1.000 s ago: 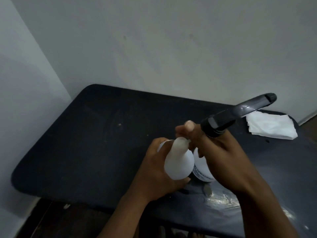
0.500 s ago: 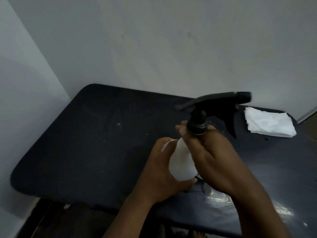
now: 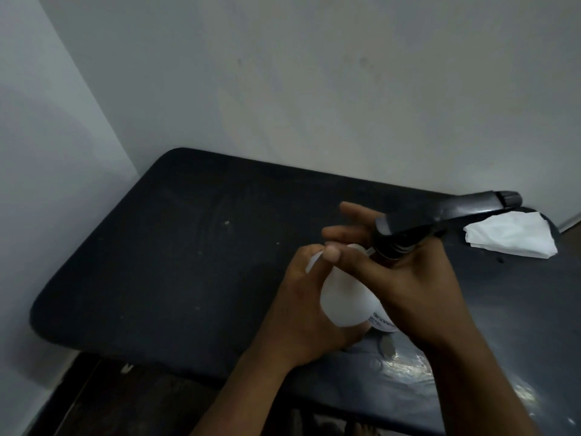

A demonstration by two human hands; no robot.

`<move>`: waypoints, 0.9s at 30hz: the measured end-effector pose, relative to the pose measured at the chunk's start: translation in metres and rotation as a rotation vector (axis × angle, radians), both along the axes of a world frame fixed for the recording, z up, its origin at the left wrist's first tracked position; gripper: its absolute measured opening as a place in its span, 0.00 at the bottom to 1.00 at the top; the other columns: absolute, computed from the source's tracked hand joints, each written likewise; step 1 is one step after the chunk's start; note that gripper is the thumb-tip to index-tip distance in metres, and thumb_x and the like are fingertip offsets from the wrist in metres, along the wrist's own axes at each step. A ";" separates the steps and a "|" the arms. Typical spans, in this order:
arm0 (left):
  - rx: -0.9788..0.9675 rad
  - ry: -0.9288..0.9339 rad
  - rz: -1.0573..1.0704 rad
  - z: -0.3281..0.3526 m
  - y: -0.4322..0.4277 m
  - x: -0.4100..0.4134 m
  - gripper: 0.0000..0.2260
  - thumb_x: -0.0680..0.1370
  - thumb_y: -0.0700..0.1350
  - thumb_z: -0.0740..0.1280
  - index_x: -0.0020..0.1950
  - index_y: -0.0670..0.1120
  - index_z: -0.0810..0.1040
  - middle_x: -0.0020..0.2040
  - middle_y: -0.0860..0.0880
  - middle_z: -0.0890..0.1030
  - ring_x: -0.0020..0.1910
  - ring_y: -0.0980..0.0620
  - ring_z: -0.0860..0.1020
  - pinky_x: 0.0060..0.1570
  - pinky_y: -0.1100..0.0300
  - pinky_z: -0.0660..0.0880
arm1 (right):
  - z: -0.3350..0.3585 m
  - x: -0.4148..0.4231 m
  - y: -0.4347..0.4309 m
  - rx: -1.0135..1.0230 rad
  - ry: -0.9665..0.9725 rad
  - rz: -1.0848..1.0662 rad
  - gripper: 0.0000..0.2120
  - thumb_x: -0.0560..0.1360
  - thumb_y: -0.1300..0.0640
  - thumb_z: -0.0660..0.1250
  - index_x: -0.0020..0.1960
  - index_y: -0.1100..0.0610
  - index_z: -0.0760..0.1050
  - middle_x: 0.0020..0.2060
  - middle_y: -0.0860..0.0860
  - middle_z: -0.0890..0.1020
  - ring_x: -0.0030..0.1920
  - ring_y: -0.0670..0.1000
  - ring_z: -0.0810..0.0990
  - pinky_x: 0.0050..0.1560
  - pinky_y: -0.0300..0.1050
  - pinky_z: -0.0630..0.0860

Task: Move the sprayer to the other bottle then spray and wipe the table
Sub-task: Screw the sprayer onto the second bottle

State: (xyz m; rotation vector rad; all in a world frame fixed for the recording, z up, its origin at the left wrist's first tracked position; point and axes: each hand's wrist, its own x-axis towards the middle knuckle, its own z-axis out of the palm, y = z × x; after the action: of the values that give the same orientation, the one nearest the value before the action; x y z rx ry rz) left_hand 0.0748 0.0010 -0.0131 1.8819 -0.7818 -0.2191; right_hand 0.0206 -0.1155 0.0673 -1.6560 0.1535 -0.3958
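A white plastic bottle (image 3: 342,297) stands on the dark table (image 3: 176,247), and my left hand (image 3: 298,313) is wrapped around its left side. The black trigger sprayer (image 3: 446,214) sits at the bottle's neck, its nozzle pointing right. My right hand (image 3: 405,284) grips the sprayer's collar from the right, with thumb and fingers spread over the neck. A second white bottle with a printed label (image 3: 382,324) shows only partly behind my right hand.
A folded white cloth (image 3: 515,234) lies at the table's far right, near the wall. The table's right front surface shines with wet patches (image 3: 405,363). Walls close off the back and left, and the floor (image 3: 103,401) shows below the front edge.
The sprayer head has swung round between frames, its nozzle ending up pointing right again. My right hand has shifted its hold on the collar, fingers now more spread. The left hand stayed on the bottle.
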 end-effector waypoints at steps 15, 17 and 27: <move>0.017 0.008 0.060 -0.011 0.007 0.009 0.32 0.59 0.60 0.77 0.59 0.66 0.67 0.61 0.61 0.68 0.56 0.68 0.72 0.45 0.75 0.74 | -0.035 0.013 0.014 0.017 -0.046 -0.016 0.09 0.76 0.51 0.62 0.56 0.47 0.74 0.48 0.38 0.82 0.52 0.37 0.80 0.52 0.29 0.74; 0.047 0.014 0.093 -0.019 0.010 0.013 0.32 0.59 0.60 0.77 0.59 0.66 0.67 0.61 0.62 0.67 0.56 0.69 0.71 0.45 0.78 0.72 | -0.043 0.018 0.016 -0.015 -0.001 0.014 0.07 0.77 0.48 0.61 0.53 0.45 0.74 0.46 0.37 0.82 0.49 0.37 0.80 0.50 0.29 0.74; 0.118 0.050 0.146 -0.039 0.008 0.015 0.27 0.67 0.61 0.67 0.65 0.57 0.70 0.62 0.56 0.72 0.57 0.62 0.76 0.49 0.68 0.77 | -0.061 0.025 0.029 -0.229 0.106 0.010 0.09 0.77 0.51 0.62 0.49 0.34 0.72 0.47 0.24 0.78 0.50 0.29 0.77 0.46 0.21 0.70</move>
State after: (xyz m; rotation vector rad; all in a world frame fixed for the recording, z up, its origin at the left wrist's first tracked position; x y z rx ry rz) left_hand 0.0893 0.0089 -0.0516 2.0273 -0.6055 -0.2234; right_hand 0.0459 -0.0869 0.0059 -1.9044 0.1842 -0.3271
